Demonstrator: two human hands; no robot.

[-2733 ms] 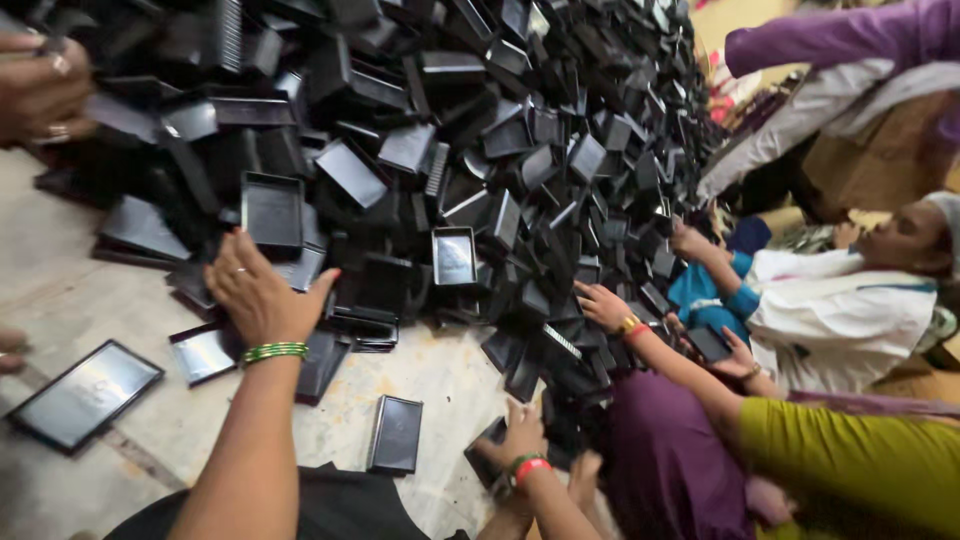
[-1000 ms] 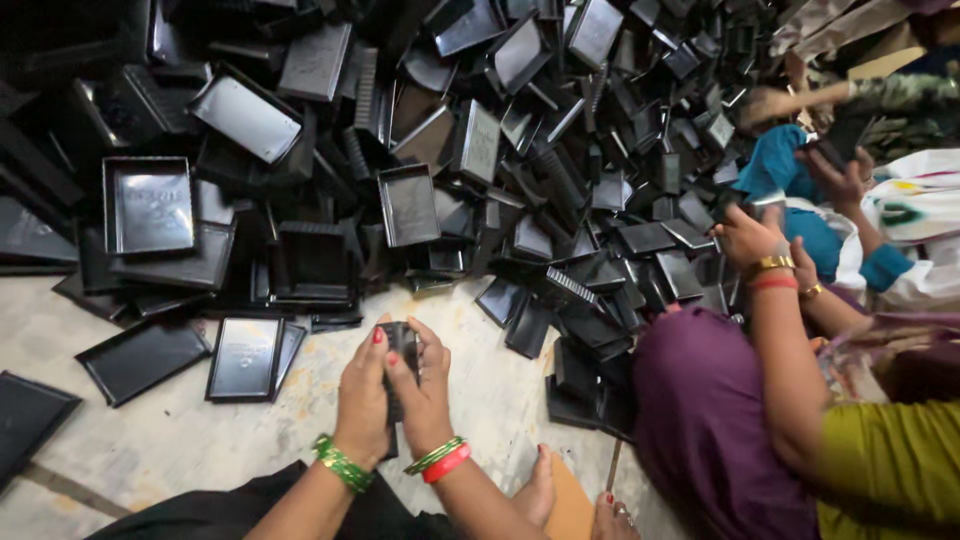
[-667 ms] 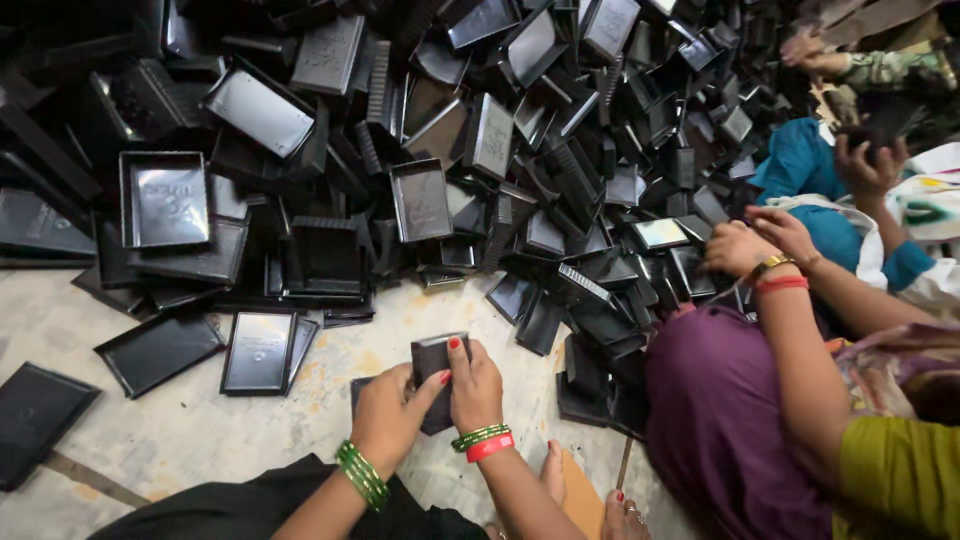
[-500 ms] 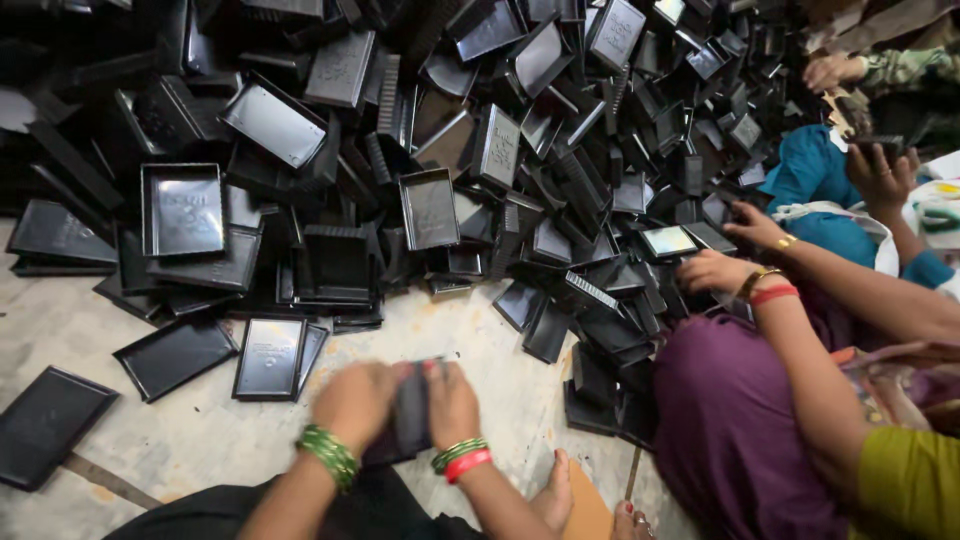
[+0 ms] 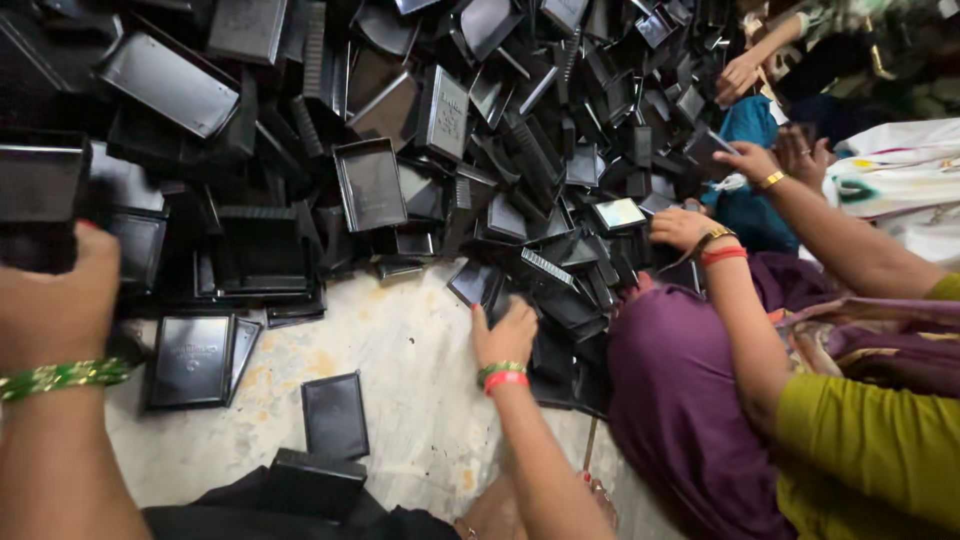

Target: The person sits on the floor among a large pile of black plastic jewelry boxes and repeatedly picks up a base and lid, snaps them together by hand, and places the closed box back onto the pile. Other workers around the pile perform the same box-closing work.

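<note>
A big heap of black plastic trays (image 5: 370, 180) covers the floor ahead of me. My left hand (image 5: 50, 300), with green bangles at the wrist, is raised at the left edge and grips a black tray (image 5: 35, 200) from below. My right hand (image 5: 505, 335), wearing green and red bangles, reaches out to the near edge of the heap. Its fingers lie on a small black tray (image 5: 478, 285) there; I cannot see whether they have closed on it. A black tray (image 5: 315, 480) sits in my lap.
Loose trays lie on the pale concrete floor (image 5: 420, 370), one flat (image 5: 335, 415) near my lap and another (image 5: 192, 360) to the left. A person in purple and green (image 5: 690, 400) sits close on my right, one hand (image 5: 685, 228) in the heap. Other people's hands (image 5: 750, 160) work farther back.
Both my hands held one tray together over my lap. Now they have parted: the left has risen to the left with a tray, the right has reached forward to the heap.
</note>
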